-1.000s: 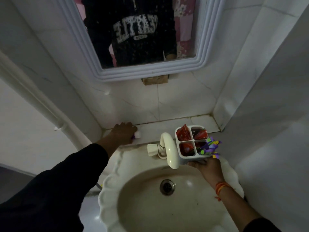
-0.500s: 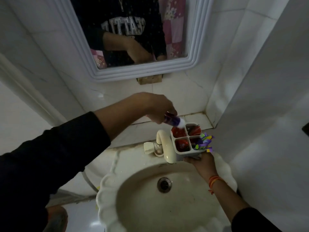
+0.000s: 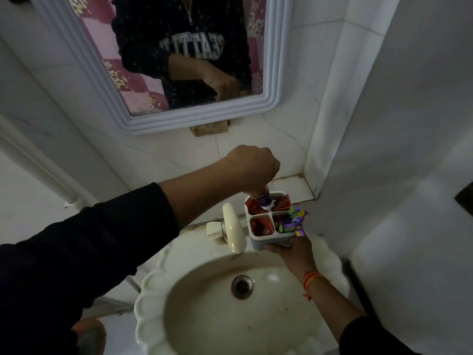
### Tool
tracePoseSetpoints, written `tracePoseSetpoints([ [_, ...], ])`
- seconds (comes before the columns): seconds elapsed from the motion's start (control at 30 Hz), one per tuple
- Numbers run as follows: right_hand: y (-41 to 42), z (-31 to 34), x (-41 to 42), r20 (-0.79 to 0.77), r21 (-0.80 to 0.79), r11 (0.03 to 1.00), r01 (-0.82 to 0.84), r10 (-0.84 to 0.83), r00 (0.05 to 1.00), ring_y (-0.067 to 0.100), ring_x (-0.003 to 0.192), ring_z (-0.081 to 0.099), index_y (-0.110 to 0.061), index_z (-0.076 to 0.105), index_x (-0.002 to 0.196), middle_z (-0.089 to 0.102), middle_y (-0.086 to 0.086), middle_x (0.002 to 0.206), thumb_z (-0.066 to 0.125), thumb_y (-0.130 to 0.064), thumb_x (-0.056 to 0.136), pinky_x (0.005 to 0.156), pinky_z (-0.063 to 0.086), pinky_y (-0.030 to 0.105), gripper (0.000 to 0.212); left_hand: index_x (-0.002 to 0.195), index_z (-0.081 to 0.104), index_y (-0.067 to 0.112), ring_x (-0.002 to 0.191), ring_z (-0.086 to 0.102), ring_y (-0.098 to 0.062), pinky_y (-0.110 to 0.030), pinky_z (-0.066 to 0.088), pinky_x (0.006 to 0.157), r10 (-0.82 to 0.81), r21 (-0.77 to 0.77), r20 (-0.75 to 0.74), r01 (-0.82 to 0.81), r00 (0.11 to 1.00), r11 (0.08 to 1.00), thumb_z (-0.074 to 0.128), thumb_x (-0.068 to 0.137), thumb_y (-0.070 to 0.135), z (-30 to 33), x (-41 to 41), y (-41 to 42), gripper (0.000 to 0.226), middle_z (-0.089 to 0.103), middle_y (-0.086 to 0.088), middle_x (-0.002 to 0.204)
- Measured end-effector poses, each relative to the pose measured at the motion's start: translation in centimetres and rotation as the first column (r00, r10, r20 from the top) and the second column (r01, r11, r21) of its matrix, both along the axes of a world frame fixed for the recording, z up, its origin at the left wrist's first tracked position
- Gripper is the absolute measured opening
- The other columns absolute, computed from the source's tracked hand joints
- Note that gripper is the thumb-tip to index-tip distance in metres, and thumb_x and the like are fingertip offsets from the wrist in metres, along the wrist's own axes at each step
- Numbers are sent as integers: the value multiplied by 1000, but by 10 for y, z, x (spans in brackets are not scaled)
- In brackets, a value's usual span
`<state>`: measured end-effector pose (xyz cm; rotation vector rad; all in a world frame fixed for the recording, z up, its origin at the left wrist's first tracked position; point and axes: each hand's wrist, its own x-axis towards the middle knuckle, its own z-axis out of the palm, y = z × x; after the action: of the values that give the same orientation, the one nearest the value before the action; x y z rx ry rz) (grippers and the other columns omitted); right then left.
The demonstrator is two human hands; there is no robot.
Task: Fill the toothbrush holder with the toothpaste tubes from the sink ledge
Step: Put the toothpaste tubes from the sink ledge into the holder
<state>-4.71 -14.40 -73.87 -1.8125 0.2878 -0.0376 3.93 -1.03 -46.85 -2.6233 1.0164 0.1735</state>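
Observation:
A white four-compartment toothbrush holder (image 3: pixel 261 238) is held up over the back of the sink by my right hand (image 3: pixel 294 252), which grips it from below. Red toothpaste tubes fill three compartments; colourful purple and green items (image 3: pixel 294 221) stick out of the front right one. My left hand (image 3: pixel 252 167) hovers above the holder, closed on a purple tube with a white cap (image 3: pixel 266 201). The cap end points down into the back left compartment.
A cream tap (image 3: pixel 233 226) stands just left of the holder. The white basin (image 3: pixel 179 303) with its drain (image 3: pixel 242 286) lies below. The tiled ledge (image 3: pixel 291 185) runs behind, with a wall corner at right and a framed mirror (image 3: pixel 271 73) above.
My left hand lifted the purple tube off the ledge at the left, carried it right and turned it cap-down into the holder. My right hand kept holding the holder.

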Motion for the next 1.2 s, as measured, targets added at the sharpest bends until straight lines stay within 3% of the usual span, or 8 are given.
tracePoseSetpoints([
  [0.13, -3, -2, 2, 24, -1, 1000, -14, 14, 1000, -20, 100, 63, -9, 58, 129, 70, -9, 113, 93, 6, 60, 84, 52, 5, 79, 83, 53, 19, 53, 42, -10, -25, 37, 46, 11, -6, -29, -11, 1000, 1000, 79, 83, 41, -12, -8, -2, 34, 37, 4, 68],
  [0.3, -5, -4, 2, 24, 6, 1000, -26, 25, 999, -2, 111, 66, -16, 57, 131, 71, -12, 119, 96, -3, 58, 95, 56, 28, 84, 106, 66, 9, 54, 40, -12, -30, 44, 57, 33, 10, -52, -33, 998, 999, 80, 83, 31, -13, -18, 1, 35, 33, 1, 68],
  [0.47, -4, -5, 3, 42, 0, 1000, -24, 24, 999, -16, 103, 64, -23, 57, 127, 68, -20, 115, 96, -4, 58, 89, 54, 13, 82, 108, 65, 10, 58, 47, -14, -28, 41, 52, 91, -20, -84, -93, 992, 995, 83, 79, 38, -9, -22, 2, 44, 35, 3, 69],
  [0.6, -5, -8, 3, 63, 0, 1000, -26, 25, 998, 0, 110, 67, -18, 58, 129, 71, -11, 116, 98, -7, 55, 94, 56, 25, 85, 78, 58, 14, 54, 51, -10, -24, 39, 45, 158, 7, -171, -159, 972, 987, 88, 72, 34, -13, -26, -3, 37, 48, 4, 64],
  [0.73, -4, -7, 3, 70, -4, 1000, -24, 24, 997, -17, 103, 63, -24, 55, 127, 68, -13, 114, 98, -5, 56, 87, 52, 5, 85, 85, 58, 15, 53, 54, -9, -23, 47, 46, 204, -66, -230, -224, 952, 972, 87, 72, 24, -18, -25, -12, 33, 50, 3, 67],
  [0.93, -4, -8, 5, 66, 25, 999, -28, 26, 997, -18, 101, 63, -23, 55, 127, 68, -16, 114, 97, 0, 56, 89, 54, 10, 85, 81, 64, 4, 50, 60, -11, -23, 48, 43, 335, -100, -327, -385, 884, 918, 81, 73, 14, -47, -25, -10, 21, 57, 1, 65],
  [1.0, -4, -8, 6, 69, 36, 999, -27, 24, 997, -18, 101, 63, -26, 54, 126, 67, -18, 115, 96, 2, 56, 89, 54, 10, 86, 65, 54, 14, 48, 61, -12, -23, 49, 43, 354, -121, -327, -410, 876, 904, 81, 71, 13, -51, -23, -7, 28, 58, 1, 62],
  [1.2, -3, -8, 6, 71, 31, 999, -25, 22, 997, -19, 103, 61, -22, 55, 128, 67, -18, 115, 97, -4, 58, 87, 51, 5, 84, 65, 39, 16, 55, 46, -12, -24, 42, 47, 349, -210, -236, -398, 907, 893, 74, 80, 5, -54, -20, -7, 39, 45, -1, 69],
])
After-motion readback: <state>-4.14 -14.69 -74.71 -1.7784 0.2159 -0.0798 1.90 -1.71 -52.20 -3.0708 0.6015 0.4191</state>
